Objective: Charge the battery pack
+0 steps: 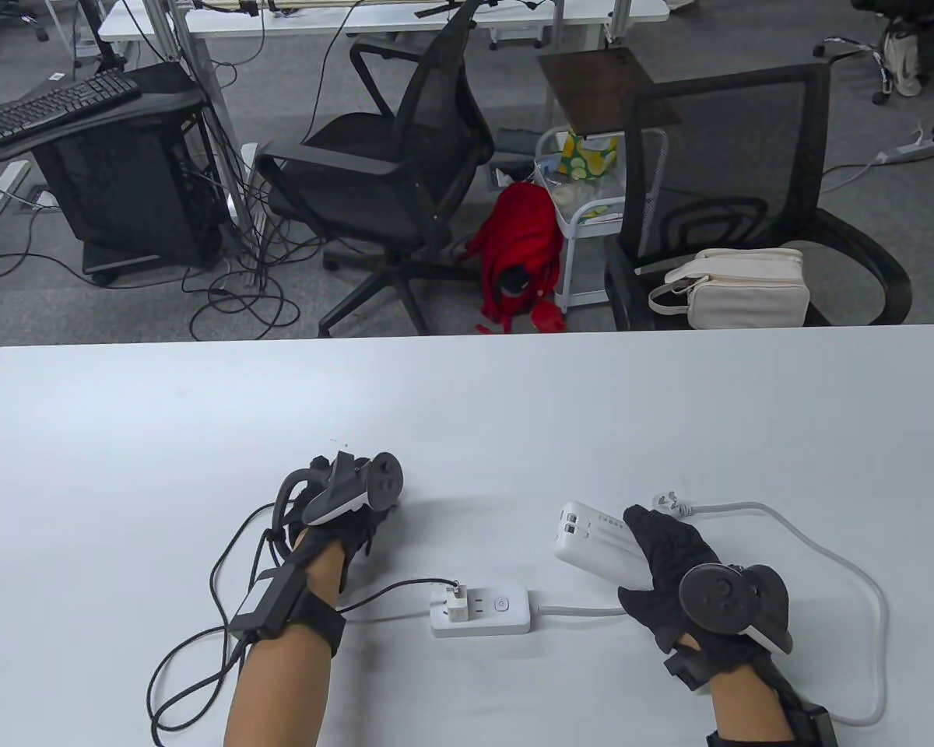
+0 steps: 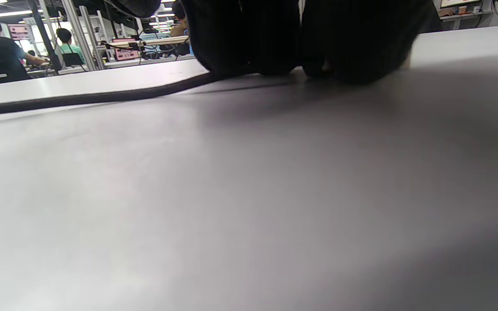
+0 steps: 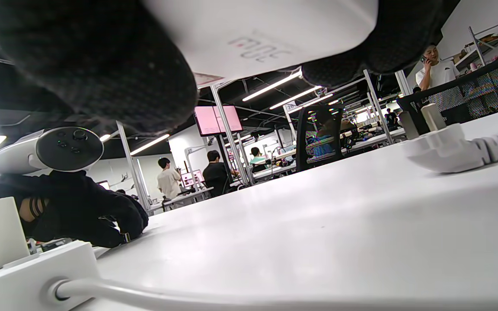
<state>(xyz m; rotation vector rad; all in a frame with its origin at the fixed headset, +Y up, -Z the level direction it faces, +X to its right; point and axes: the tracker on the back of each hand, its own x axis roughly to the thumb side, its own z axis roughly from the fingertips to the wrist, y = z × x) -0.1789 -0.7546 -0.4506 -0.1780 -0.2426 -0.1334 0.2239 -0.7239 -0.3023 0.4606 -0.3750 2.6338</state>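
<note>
My right hand [image 1: 661,552] grips a white battery pack [image 1: 591,541] from above and holds it a little off the table; in the right wrist view the pack [image 3: 266,30] sits between my gloved fingers [image 3: 102,65]. A white power strip [image 1: 482,609] lies between my hands with a white charger adapter [image 1: 458,605] plugged in. A black cable [image 1: 389,589] runs from the adapter to my left hand [image 1: 373,517]. That hand's curled fingers [image 2: 275,43] press down on the table over the cable's end [image 2: 102,97].
The strip's white cord [image 1: 876,591] loops round my right hand to its plug [image 1: 669,502], which lies loose on the table [image 1: 202,420]. Slack black cable [image 1: 194,669] loops by my left forearm. Chairs stand beyond the far edge.
</note>
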